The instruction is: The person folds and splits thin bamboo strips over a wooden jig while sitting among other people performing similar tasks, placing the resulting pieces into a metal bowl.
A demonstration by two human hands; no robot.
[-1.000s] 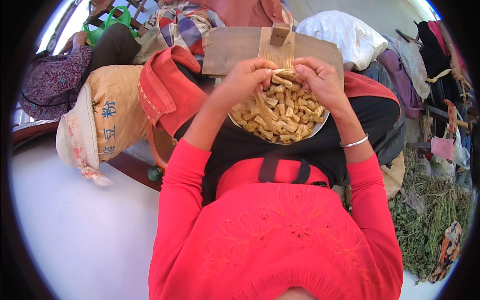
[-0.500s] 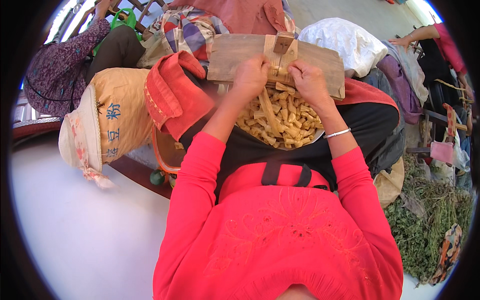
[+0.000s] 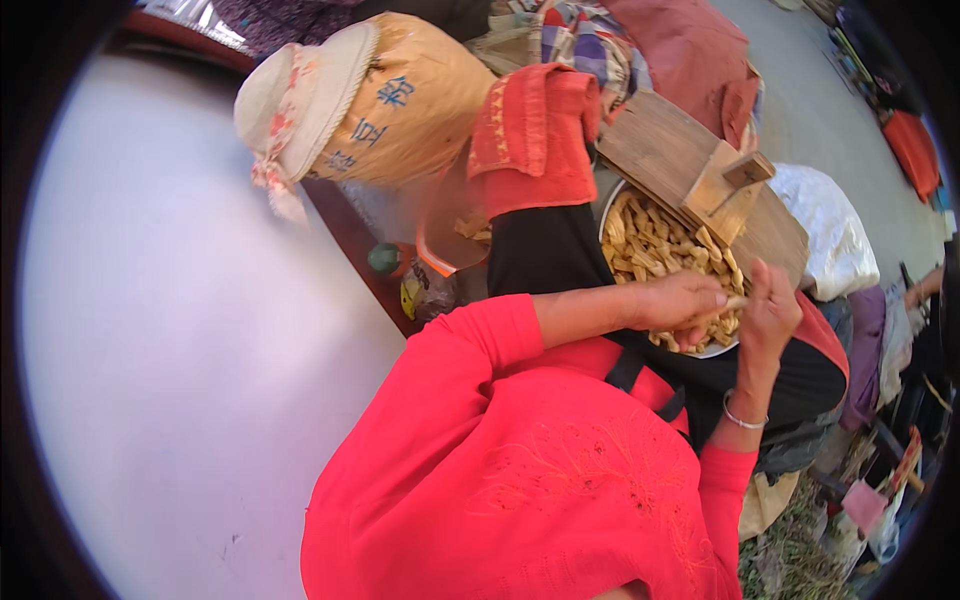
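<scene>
A white bowl (image 3: 604, 235) on my lap holds many short tan, wrinkled pieces (image 3: 650, 240). Over its far side lies a wooden board (image 3: 780, 240) with a small upright block (image 3: 746, 170). My left hand (image 3: 683, 305) is closed around a pale tan strip (image 3: 733, 301) above the bowl's near part. My right hand (image 3: 768, 310), just to its right, grips that same strip, its fingers curled. The strip is partly hidden by my fingers.
At upper left are a large tan sack (image 3: 410, 120) and an orange-rimmed container (image 3: 450, 262). A red cloth (image 3: 530, 130) covers my left knee. A white sack (image 3: 815, 230) is behind the board. Another person's hand (image 3: 918, 290) shows at the right edge.
My hands have come down from the board to the bowl's near part, still close together. My view has swung, so the board and bowl appear tilted and farther right.
</scene>
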